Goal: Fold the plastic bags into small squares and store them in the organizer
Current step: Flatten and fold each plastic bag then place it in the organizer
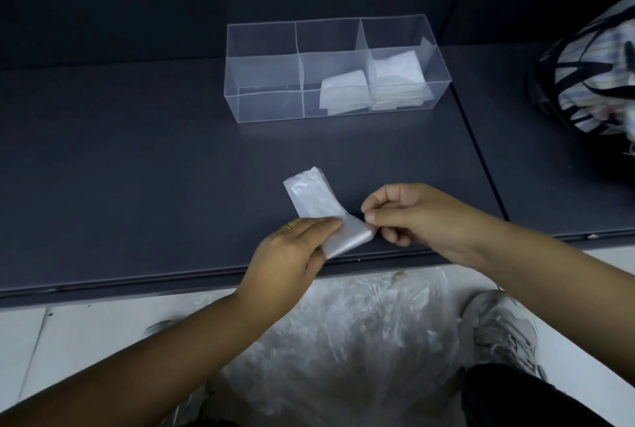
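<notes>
A clear plastic bag point(314, 199), folded into a narrow strip, lies on the dark shelf near its front edge. My left hand point(292, 254) presses flat fingers on the strip's near end, where it bends over. My right hand point(402, 211) pinches the folded-over end between thumb and forefinger. A clear organizer point(264, 107) with three compartments stands farther back. Its middle compartment holds a folded white bag point(343, 95) and its right one a stack of folded bags point(398, 77). The left compartment holds nothing.
A striped bag with black straps point(591, 72) sits at the right edge. A seam point(481, 138) divides the shelf surface to the right. Below the shelf's front edge, a heap of loose clear plastic bags point(360, 340) lies on the floor by my shoe point(501, 330).
</notes>
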A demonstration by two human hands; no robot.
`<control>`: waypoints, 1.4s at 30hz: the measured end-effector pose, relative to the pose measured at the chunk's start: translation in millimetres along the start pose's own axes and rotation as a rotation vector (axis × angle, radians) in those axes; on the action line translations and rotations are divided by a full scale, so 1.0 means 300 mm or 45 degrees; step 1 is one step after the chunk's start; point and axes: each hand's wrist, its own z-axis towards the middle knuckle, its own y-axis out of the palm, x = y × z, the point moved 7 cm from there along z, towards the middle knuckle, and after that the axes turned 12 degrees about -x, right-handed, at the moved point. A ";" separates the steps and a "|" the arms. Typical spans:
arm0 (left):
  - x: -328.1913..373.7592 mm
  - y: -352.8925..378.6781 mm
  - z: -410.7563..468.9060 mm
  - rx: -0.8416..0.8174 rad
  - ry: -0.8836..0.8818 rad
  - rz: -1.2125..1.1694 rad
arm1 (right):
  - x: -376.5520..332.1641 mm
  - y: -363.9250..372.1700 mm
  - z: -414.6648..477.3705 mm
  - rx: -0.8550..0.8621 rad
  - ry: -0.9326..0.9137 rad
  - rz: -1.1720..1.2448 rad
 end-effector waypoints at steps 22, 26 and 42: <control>-0.278 -0.127 0.057 0.390 -0.728 -0.663 | -0.075 -0.016 0.226 0.294 0.064 -0.513; -0.137 -0.088 0.092 0.088 -0.140 0.118 | -0.080 -0.008 0.234 0.292 0.134 -0.501; -0.217 0.055 0.072 -0.382 -0.465 0.277 | -0.042 0.062 0.131 0.718 -0.093 -0.858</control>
